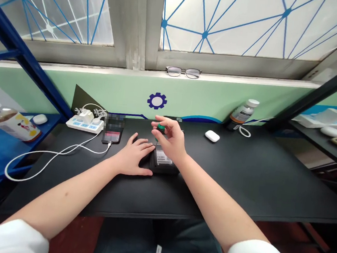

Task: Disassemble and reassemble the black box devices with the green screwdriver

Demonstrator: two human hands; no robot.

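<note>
A small black boxy device [152, 163] with a white printed label lies on the black desk in front of me. In my right hand [171, 139] is a screwdriver [160, 129] with a green and black handle, its thin shaft pointing down to the device's upper left corner. Whether the tip sits in a screw is too small to tell. My left hand [134, 155] lies spread at the device's left side, fingertips and thumb at its edge. My right hand hides part of the device's far right side.
Left on the black desk [226, 182] are a white power strip [85, 123], a phone [113, 129] and a looping white cable [58, 153]. A white earbud case [212, 136] and a bottle [243, 114] stand to the right. Glasses [183, 72] rest on the windowsill.
</note>
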